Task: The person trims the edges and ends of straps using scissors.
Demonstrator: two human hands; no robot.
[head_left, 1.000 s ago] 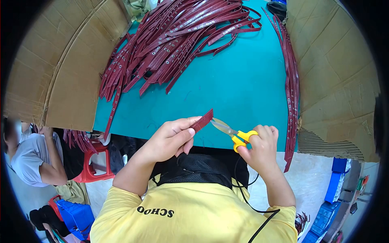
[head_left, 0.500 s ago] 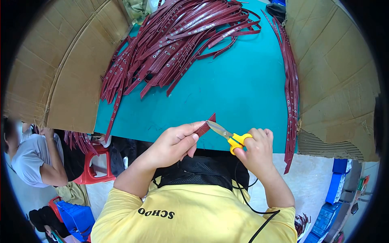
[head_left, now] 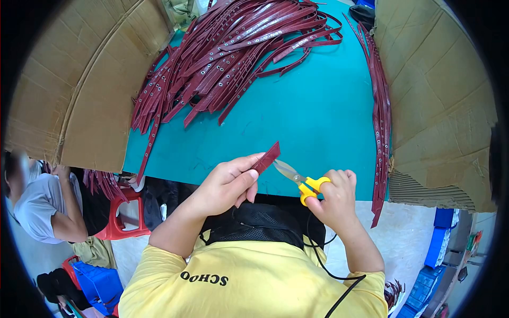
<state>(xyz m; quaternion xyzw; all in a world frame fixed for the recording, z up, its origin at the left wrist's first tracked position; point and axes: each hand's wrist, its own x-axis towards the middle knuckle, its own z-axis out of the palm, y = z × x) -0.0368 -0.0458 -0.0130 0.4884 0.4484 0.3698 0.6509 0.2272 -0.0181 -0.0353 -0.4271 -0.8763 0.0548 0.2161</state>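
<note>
Head view: your left hand point(head_left: 228, 183) pinches a maroon strap point(head_left: 266, 158) between thumb and fingers, its slanted end projecting upward past your grip, over the near edge of the green table point(head_left: 297, 122). Your right hand point(head_left: 338, 196) is wrapped around the yellow handles of the scissors point(head_left: 313, 186), thumb and fingers engaged in the loops.

Change noted: half a second ago the blade tip lay over the strap beside your left fingers; the tip now sits just off its right edge, and the strap's end has risen slightly. Judged from this, the blades are not biting at this instant; whether any thread remains at the edge is too small to tell.

Surroundings: a heap of eyeleted straps point(head_left: 228, 58) lies beyond your hands, and a narrower bundle point(head_left: 380, 116) runs along the right side. Cardboard walls, left point(head_left: 95, 79) and right point(head_left: 440, 106), bound your sideways reach. A black cable point(head_left: 351, 277) passes over your shirt near the right sleeve and could snag. Outside the left wall, a co-worker point(head_left: 45, 206) sits near a red stool point(head_left: 119, 231).
</note>
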